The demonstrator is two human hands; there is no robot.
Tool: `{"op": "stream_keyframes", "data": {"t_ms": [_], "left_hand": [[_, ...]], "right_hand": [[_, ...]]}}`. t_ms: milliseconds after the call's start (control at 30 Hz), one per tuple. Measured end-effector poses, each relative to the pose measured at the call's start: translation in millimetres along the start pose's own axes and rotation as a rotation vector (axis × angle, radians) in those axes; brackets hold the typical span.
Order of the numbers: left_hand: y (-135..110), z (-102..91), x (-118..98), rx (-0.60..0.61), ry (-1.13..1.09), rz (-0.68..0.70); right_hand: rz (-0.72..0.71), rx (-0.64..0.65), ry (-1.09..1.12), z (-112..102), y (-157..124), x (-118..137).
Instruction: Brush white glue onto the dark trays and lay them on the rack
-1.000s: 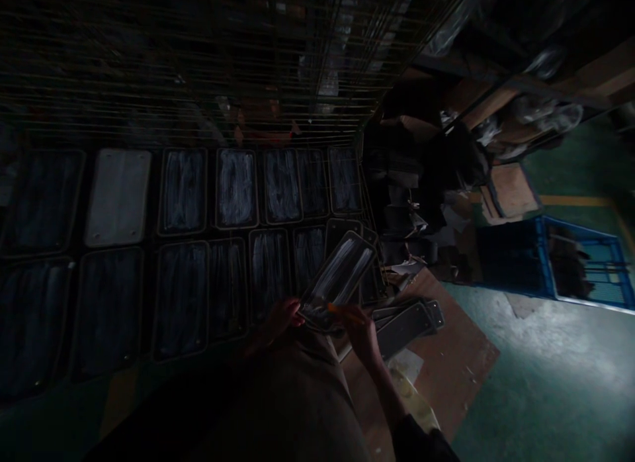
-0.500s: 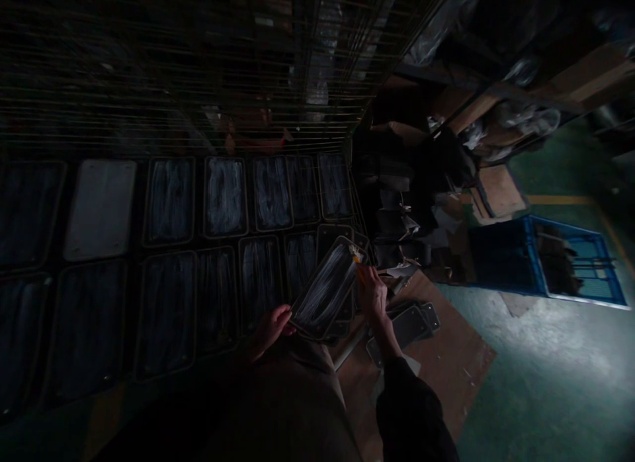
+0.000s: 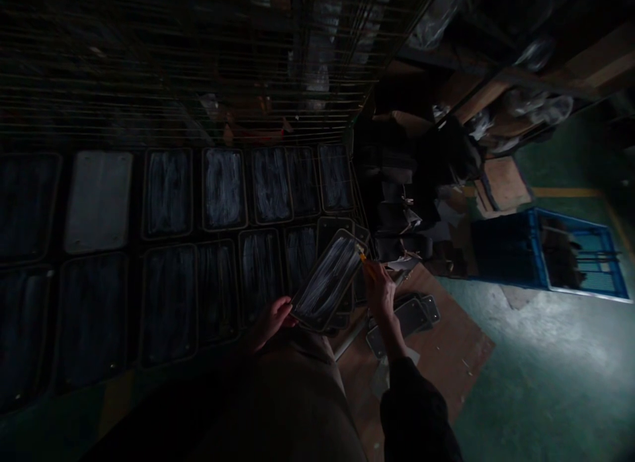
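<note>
My left hand (image 3: 276, 318) grips the near lower corner of a dark rectangular panel (image 3: 328, 282) with rounded corners, held tilted in front of me. Whitish streaks run lengthwise over its face. My right hand (image 3: 380, 288) is closed round the orange handle of a small brush (image 3: 363, 255). The brush's pale tip is at the panel's upper right corner; whether it touches cannot be made out. Beneath the held panel, more dark panels (image 3: 335, 229) lie stacked and partly hidden.
Rows of similar streaked panels (image 3: 170, 192) lie to the left, with one paler panel (image 3: 99, 200) among them. Wire mesh (image 3: 278, 111) stands behind. Several plates (image 3: 411, 320) rest on a brown board (image 3: 446, 356) at right. Farther right are a blue crate (image 3: 510, 250) and shelving with boxes.
My right hand and the brush have shifted slightly right, toward the panel's outer edge. The left hand still holds the panel at the same corner. The view has shifted slightly.
</note>
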State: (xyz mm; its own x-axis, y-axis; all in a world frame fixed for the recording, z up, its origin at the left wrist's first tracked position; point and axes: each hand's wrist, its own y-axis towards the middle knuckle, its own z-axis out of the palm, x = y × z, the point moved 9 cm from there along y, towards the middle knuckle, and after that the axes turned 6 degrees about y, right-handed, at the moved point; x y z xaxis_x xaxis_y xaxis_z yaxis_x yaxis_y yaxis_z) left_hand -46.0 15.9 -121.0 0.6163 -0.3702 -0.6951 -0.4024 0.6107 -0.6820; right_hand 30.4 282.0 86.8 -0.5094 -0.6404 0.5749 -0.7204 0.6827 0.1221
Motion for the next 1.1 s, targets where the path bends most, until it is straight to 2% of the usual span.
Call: {"op": "stream_keyframes", "data": {"t_ms": [100, 233, 367, 467, 567, 733, 833, 933, 1100], "left_hand": [[0, 2.4, 0, 0.025, 0.019, 0.005], [0, 4.8, 4, 0.056, 0.022, -0.005], [0, 7.5, 7, 0.106, 0.002, 0.001], [1, 6.5, 7, 0.098, -0.020, -0.008], [1, 5.3, 4, 0.072, -0.018, -0.010], [-1, 12.0, -1, 0.122, -0.006, -0.005], [0, 9.6, 0, 0.090, -0.012, -0.002], [1, 3.5, 1, 0.025, -0.025, 0.008], [-3, 13.2, -3, 0.123, -0.042, 0.007]], "right_hand": [[-0.043, 0.129, -0.035, 22, -20, 9], [-0.081, 0.308, 0.009, 45, -82, 36], [-0.029, 0.417, 0.080, 54, -138, 59], [0.046, 0.449, 0.183, 52, -161, 63], [0.097, 0.424, 0.270, 44, -166, 58], [0.143, 0.268, 0.239, 28, -160, 43], [0.121, 0.324, 0.213, 33, -164, 48], [0.130, 0.398, 0.283, 39, -168, 57], [0.180, 0.328, 0.448, 47, -148, 62]]}}
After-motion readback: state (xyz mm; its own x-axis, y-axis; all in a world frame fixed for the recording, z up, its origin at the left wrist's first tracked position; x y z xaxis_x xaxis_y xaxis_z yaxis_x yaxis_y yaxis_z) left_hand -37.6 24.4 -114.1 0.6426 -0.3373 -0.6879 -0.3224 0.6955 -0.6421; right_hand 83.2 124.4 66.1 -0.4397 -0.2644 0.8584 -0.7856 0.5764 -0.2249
